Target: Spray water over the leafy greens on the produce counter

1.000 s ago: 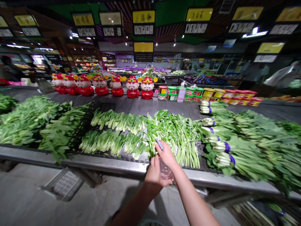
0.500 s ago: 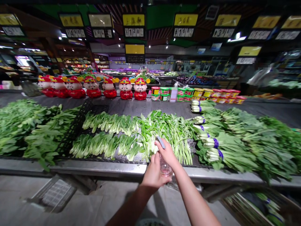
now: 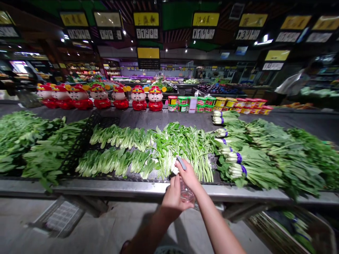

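Just over the front edge of the vegetable stand, a clear, pinkish spray bottle [image 3: 186, 193] is held upright between both hands. My right hand [image 3: 188, 178] is closed round its top, where a grey spray head [image 3: 181, 163] shows above the fingers. Lower down, my left hand [image 3: 173, 197] wraps the bottle's body from the left. Right in front of the spray head lie leafy green stems [image 3: 185, 141] on a metal mesh. Small bok choy [image 3: 113, 160] lies in two rows to their left. The trigger is hidden by my fingers.
Bundled greens with purple tape [image 3: 238, 158] lie at the right, loose leafy greens [image 3: 50, 141] at the left. Red figurine jars [image 3: 155, 98] and stacked tins [image 3: 201, 102] line the back. A steel edge [image 3: 119, 187] runs in front; a crate [image 3: 62, 217] sits on the floor.
The whole view has shifted slightly, so the stand appears a little further left and higher. Both hands keep their hold on the spray bottle with almost no movement.
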{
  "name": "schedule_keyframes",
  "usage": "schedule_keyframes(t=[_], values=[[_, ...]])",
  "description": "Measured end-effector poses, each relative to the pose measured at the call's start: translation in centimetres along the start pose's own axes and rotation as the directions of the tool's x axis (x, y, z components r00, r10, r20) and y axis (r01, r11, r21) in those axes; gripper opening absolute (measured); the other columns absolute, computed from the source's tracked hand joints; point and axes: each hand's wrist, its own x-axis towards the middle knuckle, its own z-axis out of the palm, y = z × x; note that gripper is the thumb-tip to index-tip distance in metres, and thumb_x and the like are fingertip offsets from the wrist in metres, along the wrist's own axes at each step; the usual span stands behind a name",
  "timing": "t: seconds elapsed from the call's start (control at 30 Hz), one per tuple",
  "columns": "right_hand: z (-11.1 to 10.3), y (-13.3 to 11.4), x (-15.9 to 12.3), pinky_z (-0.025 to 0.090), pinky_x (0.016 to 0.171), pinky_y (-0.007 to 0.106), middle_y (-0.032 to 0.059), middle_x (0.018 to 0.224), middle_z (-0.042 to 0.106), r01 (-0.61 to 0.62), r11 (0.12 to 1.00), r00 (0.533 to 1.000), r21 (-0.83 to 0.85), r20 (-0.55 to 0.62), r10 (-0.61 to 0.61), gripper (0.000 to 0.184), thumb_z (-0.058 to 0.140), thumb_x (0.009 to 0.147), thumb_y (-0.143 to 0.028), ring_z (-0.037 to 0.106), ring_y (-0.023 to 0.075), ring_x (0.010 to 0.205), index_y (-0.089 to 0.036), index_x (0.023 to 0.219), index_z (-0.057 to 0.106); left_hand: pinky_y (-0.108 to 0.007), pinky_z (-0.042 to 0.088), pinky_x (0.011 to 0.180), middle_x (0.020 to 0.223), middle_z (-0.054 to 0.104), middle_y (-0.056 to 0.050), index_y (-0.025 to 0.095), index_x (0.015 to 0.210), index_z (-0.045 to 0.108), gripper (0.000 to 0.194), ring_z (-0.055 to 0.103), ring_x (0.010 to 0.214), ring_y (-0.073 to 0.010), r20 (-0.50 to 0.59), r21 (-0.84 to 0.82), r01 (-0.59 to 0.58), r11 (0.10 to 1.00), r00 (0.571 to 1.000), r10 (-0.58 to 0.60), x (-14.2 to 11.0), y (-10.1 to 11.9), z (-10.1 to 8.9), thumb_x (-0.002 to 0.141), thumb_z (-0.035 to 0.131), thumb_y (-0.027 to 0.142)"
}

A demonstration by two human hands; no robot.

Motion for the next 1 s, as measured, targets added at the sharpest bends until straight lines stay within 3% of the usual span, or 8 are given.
schedule_keyframes(t=[0.2,0.5,0.7,0.8,1.0], values=[[2.0,1.3,-1.7,0.047,0.070,0.034,0.0050,0.077,0.064,-0.035,0.999,0.996,-0.019,0.078,0.036,0.034,0.042,0.088,-0.047,0.059,0.0188,0.071,-0.018,0.086,0.061,-0.041,0.040,0.102,0.129,0.041,-0.019,0.007,0.136,0.021,0.111,0.047,0.116,-0.0318,-0.114,-0.047,0.025,0.999,0.993,-0.030,-2.5,-1.4,1.6,0.045,0.083,0.023],[4.3,2.4,-3.8,0.046,0.073,0.037,0.0060,0.077,0.063,-0.060,0.997,0.997,-0.039,0.054,0.062,0.033,0.041,0.088,-0.047,0.058,0.0208,0.074,-0.021,0.082,0.061,-0.038,0.044,0.098,0.124,0.046,-0.017,0.009,0.135,0.025,0.107,0.051,0.109,-0.0306,-0.002,-0.120,0.105,0.987,0.994,-0.106,-4.8,-1.7,0.3,0.045,0.082,0.021],[3.4,0.5,-2.6,0.046,0.074,0.035,0.0070,0.084,0.065,-0.074,0.997,0.997,-0.020,0.001,0.075,0.036,0.043,0.087,-0.047,0.060,0.0205,0.077,-0.018,0.094,0.061,-0.040,0.036,0.105,0.131,0.039,-0.019,0.009,0.136,0.023,0.116,0.044,0.121,-0.0324,0.002,-0.039,0.019,0.999,1.000,-0.018,-3.1,-2.0,-1.0,0.040,0.088,0.018],[2.9,-0.9,-1.4,0.046,0.076,0.035,0.0070,0.087,0.065,-0.056,0.998,0.997,-0.028,-0.045,0.055,0.037,0.043,0.087,-0.047,0.060,0.0202,0.080,-0.017,0.100,0.060,-0.042,0.037,0.103,0.132,0.038,-0.020,0.010,0.136,0.022,0.115,0.044,0.120,-0.0326,0.087,0.000,-0.015,1.000,0.996,0.015,-1.7,-1.8,-2.6,0.043,0.088,0.024],[2.6,-3.0,1.0,0.047,0.074,0.034,0.0065,0.087,0.064,-0.006,0.999,0.984,-0.036,-0.180,-0.001,0.036,0.042,0.088,-0.048,0.059,0.0198,0.079,-0.018,0.095,0.060,-0.043,0.038,0.102,0.135,0.036,-0.015,0.019,0.139,0.018,0.106,0.042,0.123,-0.0308,0.087,-0.020,-0.195,0.981,0.977,0.196,0.6,-1.5,-5.9,0.056,0.082,0.029]])
